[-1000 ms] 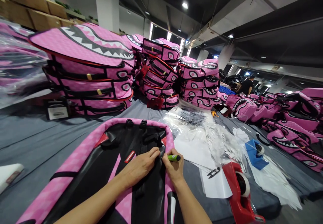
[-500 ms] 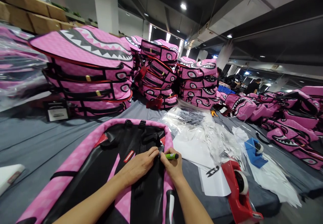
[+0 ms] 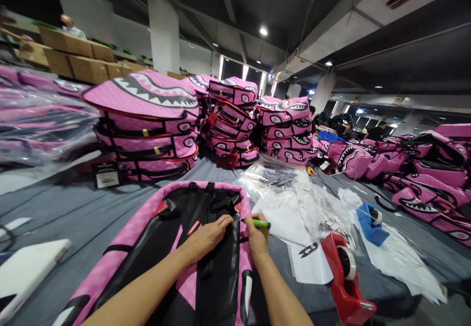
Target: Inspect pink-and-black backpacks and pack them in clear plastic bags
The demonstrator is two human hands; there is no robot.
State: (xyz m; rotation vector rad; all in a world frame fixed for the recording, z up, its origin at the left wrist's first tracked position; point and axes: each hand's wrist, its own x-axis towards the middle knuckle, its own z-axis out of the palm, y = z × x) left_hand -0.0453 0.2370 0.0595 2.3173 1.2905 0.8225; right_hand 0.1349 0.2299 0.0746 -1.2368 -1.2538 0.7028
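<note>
A pink and black backpack (image 3: 147, 257) lies before me with its black back panel facing up. In my right hand (image 3: 258, 240) is a green marker (image 3: 260, 223), pinched at the bag's right pink edge, its tip pointing left. My left hand (image 3: 209, 238) rests across the black panel, fingers bent and pressed together against the bag by its upper right part. Whether those fingertips pinch a fold of the bag is hidden. Close to the left hand is a small red label (image 3: 193, 227) on the panel.
Stacks of pink shark-mouth backpacks (image 3: 150, 120) stand behind. To the right are clear plastic bags (image 3: 301, 193), thread snips (image 3: 308, 250), a red tape dispenser (image 3: 346, 277) and a blue one (image 3: 371, 223). A white box-like object (image 3: 33, 277) lies left. Cardboard boxes (image 3: 81, 66) and a person are farther back.
My right hand with the green marker has moved slightly right, away from my left fingertips. The left hand stays on the bag. The view has shifted a little left and up.
</note>
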